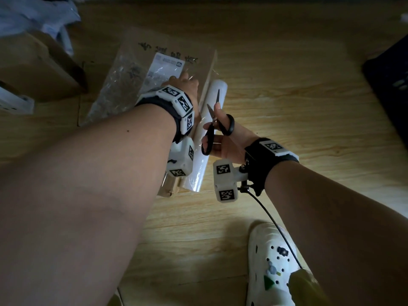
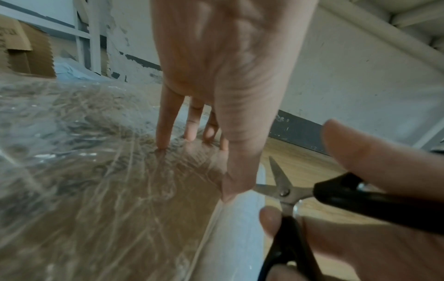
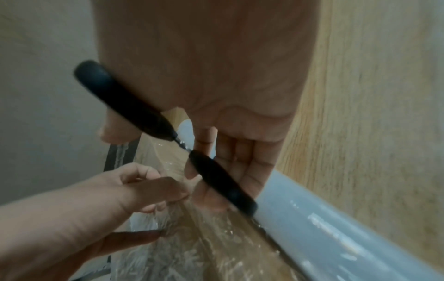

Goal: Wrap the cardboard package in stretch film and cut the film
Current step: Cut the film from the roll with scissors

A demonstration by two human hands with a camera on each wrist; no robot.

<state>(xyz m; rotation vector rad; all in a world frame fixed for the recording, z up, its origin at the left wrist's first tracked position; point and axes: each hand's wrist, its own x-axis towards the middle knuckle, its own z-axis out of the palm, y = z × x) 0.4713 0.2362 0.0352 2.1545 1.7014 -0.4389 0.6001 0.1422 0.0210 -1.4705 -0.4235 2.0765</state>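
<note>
A flat cardboard package (image 1: 132, 85) with a white label lies on the wooden floor under crinkled clear film (image 2: 96, 190). My left hand (image 1: 185, 82) presses down on its filmed top with straight fingers (image 2: 165, 133). The white stretch-film roll (image 1: 198, 171) lies along the package's right edge, joined to it by film. My right hand (image 1: 227, 146) grips black-handled scissors (image 1: 209, 133) just above the roll, with the blades (image 2: 278, 175) apart and pointing away from me. In the right wrist view the scissors' handles (image 3: 125, 95) cross my palm, with the roll (image 3: 336, 228) below.
A brown cardboard box (image 1: 37, 67) stands at the left, with pale plastic bags (image 1: 33, 14) behind it. A dark object (image 1: 388, 85) sits at the right edge. My white clog (image 1: 271, 261) and a black cable (image 1: 276, 221) are near the bottom. A wall (image 2: 360, 76) lies beyond.
</note>
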